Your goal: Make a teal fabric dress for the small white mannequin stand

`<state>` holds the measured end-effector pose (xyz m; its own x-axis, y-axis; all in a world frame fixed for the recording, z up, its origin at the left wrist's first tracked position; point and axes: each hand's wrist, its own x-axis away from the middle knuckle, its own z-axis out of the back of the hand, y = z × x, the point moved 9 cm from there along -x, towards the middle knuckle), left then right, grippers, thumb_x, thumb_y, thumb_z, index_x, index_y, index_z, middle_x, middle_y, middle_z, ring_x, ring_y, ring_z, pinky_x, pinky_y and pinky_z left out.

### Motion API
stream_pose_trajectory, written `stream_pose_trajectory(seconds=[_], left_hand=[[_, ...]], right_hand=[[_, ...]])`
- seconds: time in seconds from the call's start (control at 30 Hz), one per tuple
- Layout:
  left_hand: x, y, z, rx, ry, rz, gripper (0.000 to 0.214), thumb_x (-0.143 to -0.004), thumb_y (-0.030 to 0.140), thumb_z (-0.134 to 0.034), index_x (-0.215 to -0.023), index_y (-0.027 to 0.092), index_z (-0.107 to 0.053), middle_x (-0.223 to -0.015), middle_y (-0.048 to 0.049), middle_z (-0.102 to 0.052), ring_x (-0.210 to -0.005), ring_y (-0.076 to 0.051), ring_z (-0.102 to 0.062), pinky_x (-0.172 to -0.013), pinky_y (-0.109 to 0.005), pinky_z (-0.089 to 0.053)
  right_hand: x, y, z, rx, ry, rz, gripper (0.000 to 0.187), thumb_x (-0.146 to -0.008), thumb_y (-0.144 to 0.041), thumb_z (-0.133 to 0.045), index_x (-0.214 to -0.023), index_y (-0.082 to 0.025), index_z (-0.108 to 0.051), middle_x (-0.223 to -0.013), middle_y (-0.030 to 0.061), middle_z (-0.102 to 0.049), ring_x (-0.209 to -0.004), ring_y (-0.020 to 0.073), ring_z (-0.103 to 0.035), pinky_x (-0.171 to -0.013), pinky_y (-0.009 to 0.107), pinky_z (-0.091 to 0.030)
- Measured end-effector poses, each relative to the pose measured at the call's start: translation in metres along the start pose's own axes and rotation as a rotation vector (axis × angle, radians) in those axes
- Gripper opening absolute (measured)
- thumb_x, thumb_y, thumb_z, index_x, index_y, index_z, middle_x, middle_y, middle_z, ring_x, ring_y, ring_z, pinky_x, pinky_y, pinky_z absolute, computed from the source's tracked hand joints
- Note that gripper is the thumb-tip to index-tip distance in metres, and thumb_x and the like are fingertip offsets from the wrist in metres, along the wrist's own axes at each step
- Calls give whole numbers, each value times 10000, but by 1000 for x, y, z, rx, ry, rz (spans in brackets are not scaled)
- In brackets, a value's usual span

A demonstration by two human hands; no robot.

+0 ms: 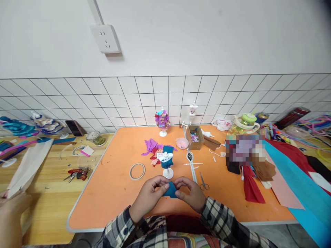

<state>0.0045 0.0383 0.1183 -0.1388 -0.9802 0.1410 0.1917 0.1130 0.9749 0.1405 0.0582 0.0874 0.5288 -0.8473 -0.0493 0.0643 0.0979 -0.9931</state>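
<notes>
My left hand [148,196] and my right hand [190,193] meet over the near edge of the orange table [113,193]. Both pinch a small piece of blue felt [170,190] between thumbs and fingers. Just beyond it stands a small white mannequin stand wrapped in blue fabric [167,163]. Plaid sleeves cover both my forearms.
Purple, red and pink fabric scraps [153,148], a white ring [137,171], scissors [203,182], a pink bowl [182,143] and a small cardboard box [195,137] lie on the table. A dressed mannequin [162,121] stands at the back. Another person's hand [10,213] holds white paper at left. Felt sheets [297,182] lie right.
</notes>
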Motion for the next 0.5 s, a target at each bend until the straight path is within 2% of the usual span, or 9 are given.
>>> stream_pose_trajectory(seconds=[0.1,0.23,0.37,0.5], left_hand=[[0,-7,3,28,43,0,257,-832,400,-605,-867,150,-653,-736,-25,-643,-674,-146,-577,-633,-247,-476],[1,-16,25,47,253,-75,220,-807,380,-642,-853,167,-668,-838,-45,-678,-793,-182,-620,-739,-285,-503],[-2,-35,42,56,453,-97,205,-795,362,-661,-857,171,-704,-820,-54,-703,-799,-200,-638,-749,-299,-508],[-8,-44,42,106,544,-138,213,-798,365,-659,-863,168,-707,-841,-61,-702,-812,-204,-641,-768,-313,-508]], right_hand=[[-4,-1,-1,90,108,-30,165,-756,-318,-633,-859,-188,-638,-784,26,-652,-773,177,-608,-753,306,-478],[-17,-6,4,268,220,-15,112,-786,-282,-588,-762,-191,-648,-794,38,-663,-795,183,-610,-749,299,-461],[-34,-27,9,552,192,80,149,-783,-266,-616,-919,-228,-660,-841,19,-691,-828,194,-615,-776,317,-420],[-44,-35,26,630,297,40,314,-765,-276,-640,-1071,-225,-591,-811,1,-689,-805,189,-620,-785,316,-414]])
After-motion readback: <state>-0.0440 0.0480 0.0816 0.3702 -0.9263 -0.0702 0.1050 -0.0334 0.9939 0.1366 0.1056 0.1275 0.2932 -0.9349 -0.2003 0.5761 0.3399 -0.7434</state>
